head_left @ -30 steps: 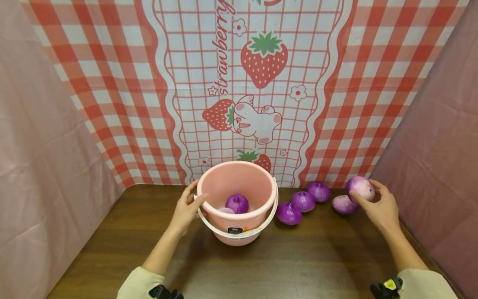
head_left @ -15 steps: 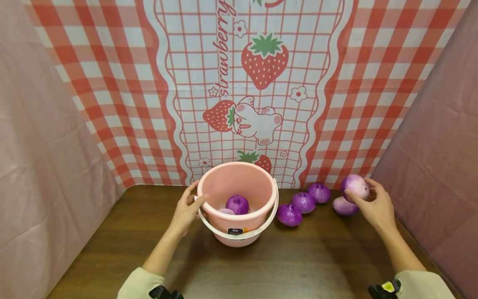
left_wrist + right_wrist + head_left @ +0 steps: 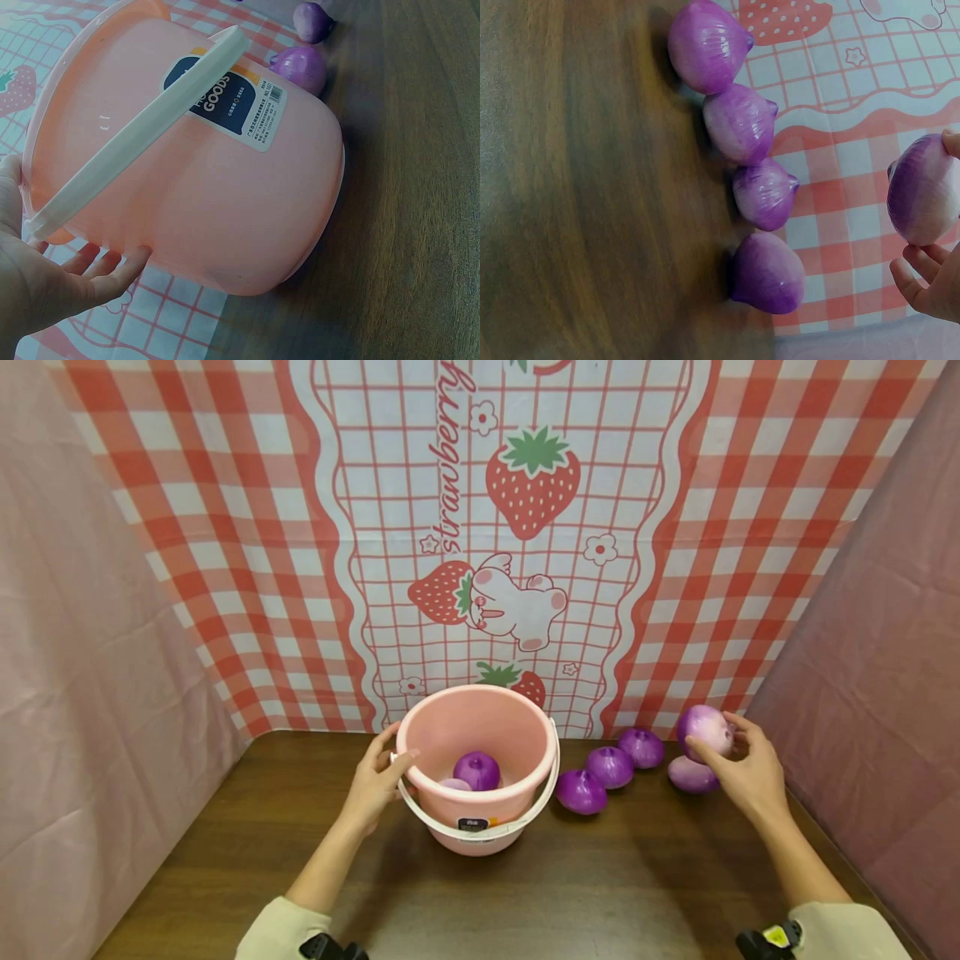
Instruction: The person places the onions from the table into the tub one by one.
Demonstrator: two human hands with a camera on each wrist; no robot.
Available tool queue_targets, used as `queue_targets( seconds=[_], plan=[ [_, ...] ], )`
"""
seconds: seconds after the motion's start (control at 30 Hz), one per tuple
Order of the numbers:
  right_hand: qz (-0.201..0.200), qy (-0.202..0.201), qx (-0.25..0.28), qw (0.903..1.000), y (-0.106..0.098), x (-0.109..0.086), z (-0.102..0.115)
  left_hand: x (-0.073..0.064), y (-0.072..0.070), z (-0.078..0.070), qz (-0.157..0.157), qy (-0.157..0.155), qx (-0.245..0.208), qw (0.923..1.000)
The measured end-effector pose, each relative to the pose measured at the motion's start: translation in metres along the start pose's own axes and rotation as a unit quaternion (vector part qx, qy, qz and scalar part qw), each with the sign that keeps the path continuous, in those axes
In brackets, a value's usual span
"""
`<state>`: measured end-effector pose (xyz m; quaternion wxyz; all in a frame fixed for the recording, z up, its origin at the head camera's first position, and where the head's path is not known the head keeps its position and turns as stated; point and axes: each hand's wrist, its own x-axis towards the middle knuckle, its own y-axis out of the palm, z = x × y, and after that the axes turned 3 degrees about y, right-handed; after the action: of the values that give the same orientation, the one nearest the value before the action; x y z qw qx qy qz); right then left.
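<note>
Braces bucket (image 3: 465, 722), lower centre of the head frame, with left hand (image 3: 377, 779), gripped at one side between thumb and fingers, presumably against tipping. Holds onion (image 3: 703, 731) aloft, right of frame, between thumb and fingers of right hand (image 3: 752, 774), apparently to clear loose onions (image 3: 610, 767).

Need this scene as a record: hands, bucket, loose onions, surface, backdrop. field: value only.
left hand: grips bucket at the rim
right hand: holds an onion
bucket color: pink
handle: white, lowered across bucket's front
visible in bucket: purple onion; paler onion, partly hidden by rim
loose onions: row of three right of bucket; pale-sided onion past the row
surface: brown table
backdrop: strawberry-print cloth
</note>
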<state>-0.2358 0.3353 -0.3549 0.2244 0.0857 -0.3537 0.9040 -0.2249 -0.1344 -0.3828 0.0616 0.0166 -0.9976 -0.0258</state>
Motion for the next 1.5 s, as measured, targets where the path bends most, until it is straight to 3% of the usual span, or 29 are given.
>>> queue_targets(
  seconds=[1.17,1.5],
  plan=[
    [0.029,-0.011,0.022,0.9993,0.009,-0.005,0.033,0.002,-0.001,0.002,-0.003,0.003,0.001,1.0],
    [0.026,-0.023,0.057,0.9977,0.016,-0.007,0.041,0.001,0.0,0.002,-0.004,0.003,0.0,1.0]
  ],
)
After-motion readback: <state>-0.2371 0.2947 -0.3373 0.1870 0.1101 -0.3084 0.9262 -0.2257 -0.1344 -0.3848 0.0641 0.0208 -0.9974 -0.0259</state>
